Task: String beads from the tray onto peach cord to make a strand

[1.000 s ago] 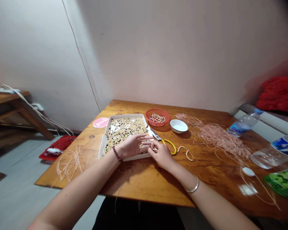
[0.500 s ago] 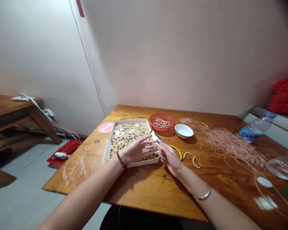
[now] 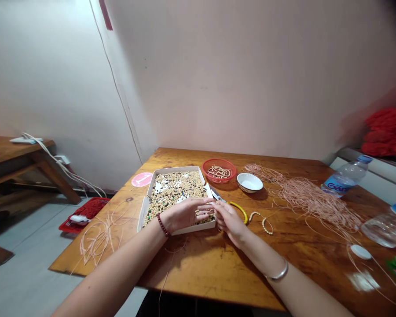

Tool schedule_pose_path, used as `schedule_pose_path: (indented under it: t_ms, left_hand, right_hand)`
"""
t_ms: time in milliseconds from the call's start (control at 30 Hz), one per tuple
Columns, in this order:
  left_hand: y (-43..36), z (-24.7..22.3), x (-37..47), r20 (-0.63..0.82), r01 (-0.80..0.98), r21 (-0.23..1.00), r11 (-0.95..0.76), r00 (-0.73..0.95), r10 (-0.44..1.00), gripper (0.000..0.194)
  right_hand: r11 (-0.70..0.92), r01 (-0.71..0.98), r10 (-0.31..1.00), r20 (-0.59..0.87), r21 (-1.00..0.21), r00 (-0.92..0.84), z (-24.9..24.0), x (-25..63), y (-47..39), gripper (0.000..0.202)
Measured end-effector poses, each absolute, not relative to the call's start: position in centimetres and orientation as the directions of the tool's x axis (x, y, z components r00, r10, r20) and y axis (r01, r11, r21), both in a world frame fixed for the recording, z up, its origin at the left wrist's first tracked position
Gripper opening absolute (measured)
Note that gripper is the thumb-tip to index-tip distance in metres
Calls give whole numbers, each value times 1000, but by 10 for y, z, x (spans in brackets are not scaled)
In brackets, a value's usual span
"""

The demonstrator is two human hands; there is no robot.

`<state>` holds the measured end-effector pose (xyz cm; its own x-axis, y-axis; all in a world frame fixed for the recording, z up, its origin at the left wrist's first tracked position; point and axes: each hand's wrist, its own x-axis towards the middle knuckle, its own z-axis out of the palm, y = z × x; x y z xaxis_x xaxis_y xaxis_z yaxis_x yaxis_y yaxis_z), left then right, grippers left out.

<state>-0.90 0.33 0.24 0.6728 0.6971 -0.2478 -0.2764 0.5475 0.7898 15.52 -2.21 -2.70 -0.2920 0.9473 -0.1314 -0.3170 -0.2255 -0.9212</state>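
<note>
My left hand [image 3: 186,215] is palm up over the front right of a white tray [image 3: 181,229] of small beads [image 3: 174,189], its fingers extended. A few beads seem to rest at its finger bases. The fingers of my right hand [image 3: 230,221] are pinched together at the left fingertips; what they hold is too small to make out. Behind the hands, scissors [image 3: 217,195] lie by the tray's right side. A yellow curved piece [image 3: 243,210] and a short string of beads [image 3: 265,226] are right of my right hand.
Behind are a red basket [image 3: 234,172] with beaded strands and a white bowl [image 3: 250,182]. Pink cord [image 3: 312,196] spreads at the right, near plastic bottles [image 3: 345,177] and a white cap [image 3: 361,252]. Loose cords [image 3: 97,240] and a pink disc [image 3: 141,179] are left.
The view has shifted slightly. My left thumb and fingers have drawn closer together, and their tips now meet the pinched fingers of my right hand.
</note>
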Motion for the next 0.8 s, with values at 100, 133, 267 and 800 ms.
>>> schedule_pose_path:
  t_ms: [100, 133, 267, 800]
  left_hand:
    - [4, -1, -9, -225, -280, 806, 522, 671, 707, 23]
    - [4, -2, -9, -219, -282, 811, 512, 665, 714, 23]
    - [4, -5, -10, -217, -268, 828, 493, 658, 721, 24]
    - [8, 6, -17, -318, -324, 731, 600, 617, 720, 35]
  right_hand:
    - [-217, -302, 944, -121, -928, -307, -28, 154, -22, 40]
    - [-217, -305, 942, -117, -927, -314, -28, 154, -21, 40]
    - [-213, -309, 937, -104, -927, -333, -28, 155, -21, 37]
    - [-319, -398, 907, -156, -860, -390, -26, 161, -21, 25]
